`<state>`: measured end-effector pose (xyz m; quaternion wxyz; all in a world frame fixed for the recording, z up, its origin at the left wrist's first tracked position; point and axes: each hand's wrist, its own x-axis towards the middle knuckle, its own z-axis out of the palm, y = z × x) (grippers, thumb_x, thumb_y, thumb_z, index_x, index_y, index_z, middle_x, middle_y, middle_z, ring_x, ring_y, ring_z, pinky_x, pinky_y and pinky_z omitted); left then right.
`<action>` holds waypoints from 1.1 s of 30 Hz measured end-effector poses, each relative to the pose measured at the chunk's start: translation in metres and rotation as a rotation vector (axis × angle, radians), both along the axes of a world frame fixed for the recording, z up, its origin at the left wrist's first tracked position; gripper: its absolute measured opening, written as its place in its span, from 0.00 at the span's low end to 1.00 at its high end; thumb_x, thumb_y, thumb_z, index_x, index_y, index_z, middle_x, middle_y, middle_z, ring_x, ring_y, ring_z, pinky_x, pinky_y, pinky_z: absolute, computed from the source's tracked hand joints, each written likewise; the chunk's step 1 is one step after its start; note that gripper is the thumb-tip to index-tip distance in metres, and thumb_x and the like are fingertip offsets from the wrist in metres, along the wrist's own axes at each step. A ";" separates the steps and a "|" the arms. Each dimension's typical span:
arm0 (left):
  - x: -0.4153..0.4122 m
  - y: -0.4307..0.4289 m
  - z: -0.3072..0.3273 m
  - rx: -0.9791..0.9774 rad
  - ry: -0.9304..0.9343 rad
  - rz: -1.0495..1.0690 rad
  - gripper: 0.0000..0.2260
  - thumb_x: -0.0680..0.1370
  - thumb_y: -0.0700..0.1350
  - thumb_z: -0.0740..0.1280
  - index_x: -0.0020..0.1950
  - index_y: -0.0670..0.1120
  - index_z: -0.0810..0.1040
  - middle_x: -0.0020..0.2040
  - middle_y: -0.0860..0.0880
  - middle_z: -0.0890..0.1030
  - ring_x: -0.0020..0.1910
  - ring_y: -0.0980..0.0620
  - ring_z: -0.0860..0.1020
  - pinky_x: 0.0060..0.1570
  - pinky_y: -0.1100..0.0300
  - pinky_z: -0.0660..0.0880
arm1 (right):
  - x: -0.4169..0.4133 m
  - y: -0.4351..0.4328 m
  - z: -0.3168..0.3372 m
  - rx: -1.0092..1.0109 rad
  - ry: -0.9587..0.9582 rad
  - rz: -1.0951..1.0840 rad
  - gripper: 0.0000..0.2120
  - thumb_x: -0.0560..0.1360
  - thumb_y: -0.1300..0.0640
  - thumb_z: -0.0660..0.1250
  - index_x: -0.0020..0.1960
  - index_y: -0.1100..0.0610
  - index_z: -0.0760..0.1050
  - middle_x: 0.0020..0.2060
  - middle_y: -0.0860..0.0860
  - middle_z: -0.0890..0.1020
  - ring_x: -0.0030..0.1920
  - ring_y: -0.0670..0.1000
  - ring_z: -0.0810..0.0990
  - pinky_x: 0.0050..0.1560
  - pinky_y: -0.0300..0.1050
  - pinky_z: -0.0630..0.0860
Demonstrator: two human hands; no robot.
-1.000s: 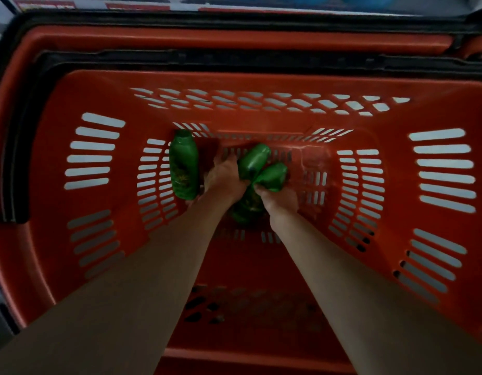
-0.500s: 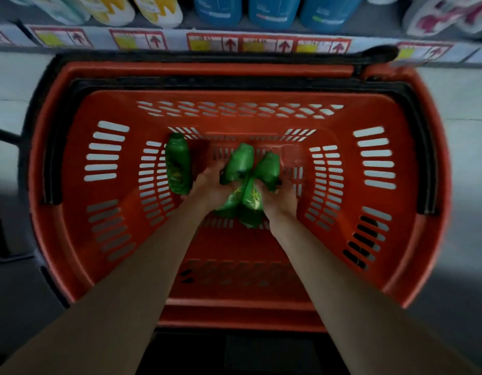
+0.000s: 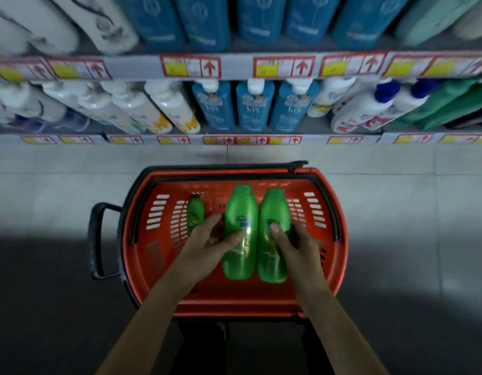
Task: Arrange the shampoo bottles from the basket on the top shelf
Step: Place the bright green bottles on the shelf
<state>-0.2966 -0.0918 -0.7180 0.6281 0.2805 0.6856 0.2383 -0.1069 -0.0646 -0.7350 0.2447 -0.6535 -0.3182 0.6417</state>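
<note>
Two green shampoo bottles are held side by side above the red basket (image 3: 142,255). My left hand (image 3: 207,244) grips the left green bottle (image 3: 241,212), thumb across its front. My right hand (image 3: 294,247) grips the right green bottle (image 3: 275,209), thumb on its label. Both bottles point caps away from me. A third, smaller-looking green bottle (image 3: 194,213) lies on the basket floor at the left.
The basket stands on the grey tiled floor (image 3: 58,190) with a black handle (image 3: 95,239) at its left. Ahead are shelves: a lower shelf (image 3: 180,140) with white and blue bottles, and an upper shelf (image 3: 234,67) with large blue bottles (image 3: 207,20).
Both hands have lifted the two green bottles up out of the basket bottom. The view has pulled back and up, so the shelves now show.
</note>
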 end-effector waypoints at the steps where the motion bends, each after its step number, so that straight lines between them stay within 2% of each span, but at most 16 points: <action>1: 0.002 0.002 0.016 0.041 -0.014 0.008 0.14 0.77 0.47 0.73 0.61 0.52 0.79 0.55 0.57 0.85 0.54 0.58 0.83 0.48 0.67 0.79 | 0.003 0.001 0.014 0.032 0.016 -0.015 0.08 0.77 0.52 0.71 0.55 0.51 0.81 0.47 0.50 0.87 0.50 0.51 0.85 0.53 0.55 0.81; 5: 0.014 0.021 0.084 0.163 -0.021 -0.012 0.13 0.76 0.43 0.72 0.61 0.46 0.80 0.53 0.49 0.85 0.54 0.52 0.83 0.53 0.59 0.80 | 0.016 0.014 0.079 0.103 0.096 -0.056 0.11 0.73 0.49 0.70 0.54 0.49 0.82 0.47 0.52 0.87 0.48 0.52 0.85 0.45 0.47 0.82; 6: 0.017 0.028 0.107 0.185 -0.018 -0.022 0.13 0.77 0.43 0.71 0.61 0.46 0.80 0.54 0.49 0.85 0.54 0.52 0.83 0.53 0.59 0.80 | 0.022 0.020 0.102 0.128 0.099 -0.057 0.11 0.72 0.48 0.70 0.53 0.48 0.82 0.46 0.52 0.87 0.47 0.52 0.85 0.44 0.46 0.82; 8: 0.024 0.038 0.147 0.226 -0.022 -0.050 0.13 0.77 0.45 0.71 0.61 0.48 0.80 0.55 0.50 0.85 0.55 0.52 0.83 0.54 0.58 0.80 | 0.032 0.028 0.141 0.174 0.107 -0.055 0.10 0.73 0.48 0.69 0.53 0.49 0.82 0.46 0.53 0.86 0.48 0.53 0.85 0.47 0.50 0.82; 11: 0.034 0.052 0.196 0.286 -0.032 -0.067 0.15 0.76 0.50 0.72 0.63 0.53 0.80 0.58 0.53 0.84 0.58 0.55 0.82 0.54 0.61 0.79 | 0.047 0.044 0.191 0.247 0.133 -0.052 0.10 0.74 0.48 0.70 0.54 0.49 0.81 0.48 0.53 0.86 0.50 0.54 0.85 0.50 0.53 0.82; 15: 0.051 0.071 0.254 0.322 -0.044 -0.064 0.16 0.76 0.53 0.72 0.64 0.56 0.79 0.59 0.54 0.83 0.59 0.55 0.81 0.56 0.57 0.80 | 0.066 0.065 0.251 0.271 0.190 -0.083 0.14 0.73 0.46 0.72 0.55 0.51 0.81 0.48 0.55 0.86 0.49 0.56 0.85 0.41 0.47 0.82; 18: 0.061 0.088 0.303 0.375 -0.040 -0.051 0.15 0.76 0.52 0.71 0.62 0.58 0.80 0.59 0.55 0.83 0.59 0.57 0.81 0.54 0.61 0.80 | 0.080 0.083 0.296 0.314 0.198 -0.124 0.13 0.71 0.46 0.74 0.52 0.50 0.82 0.45 0.54 0.85 0.46 0.52 0.85 0.39 0.41 0.80; 21: 0.073 0.104 0.348 0.412 -0.028 -0.009 0.16 0.75 0.51 0.71 0.63 0.53 0.80 0.57 0.54 0.84 0.57 0.56 0.82 0.54 0.59 0.79 | 0.095 0.097 0.340 0.354 0.226 -0.177 0.12 0.72 0.47 0.73 0.51 0.52 0.82 0.42 0.52 0.85 0.42 0.47 0.83 0.39 0.39 0.79; 25: 0.096 0.122 0.412 0.497 -0.070 0.012 0.14 0.74 0.50 0.71 0.59 0.51 0.82 0.55 0.53 0.85 0.53 0.57 0.83 0.46 0.68 0.78 | 0.119 0.109 0.406 0.409 0.243 -0.224 0.12 0.72 0.48 0.73 0.51 0.54 0.82 0.44 0.54 0.85 0.43 0.48 0.84 0.40 0.39 0.79; 29: 0.127 0.140 0.472 0.610 -0.082 -0.052 0.12 0.77 0.49 0.70 0.61 0.54 0.81 0.58 0.52 0.84 0.56 0.56 0.82 0.52 0.66 0.78 | 0.150 0.125 0.475 0.486 0.256 -0.220 0.13 0.70 0.48 0.72 0.49 0.55 0.81 0.42 0.53 0.85 0.42 0.47 0.83 0.38 0.38 0.78; 31: 0.144 0.151 0.502 0.678 -0.092 -0.052 0.10 0.77 0.49 0.72 0.58 0.57 0.82 0.56 0.52 0.85 0.56 0.55 0.82 0.51 0.66 0.78 | 0.164 0.134 0.508 0.536 0.252 -0.216 0.14 0.69 0.48 0.72 0.51 0.54 0.81 0.43 0.53 0.85 0.43 0.47 0.83 0.40 0.39 0.79; 33: 0.160 0.159 0.532 0.751 -0.080 -0.047 0.10 0.76 0.50 0.71 0.58 0.55 0.82 0.56 0.51 0.85 0.56 0.54 0.83 0.50 0.66 0.78 | 0.177 0.143 0.540 0.583 0.248 -0.223 0.15 0.69 0.47 0.72 0.52 0.54 0.81 0.43 0.52 0.85 0.43 0.47 0.83 0.42 0.39 0.80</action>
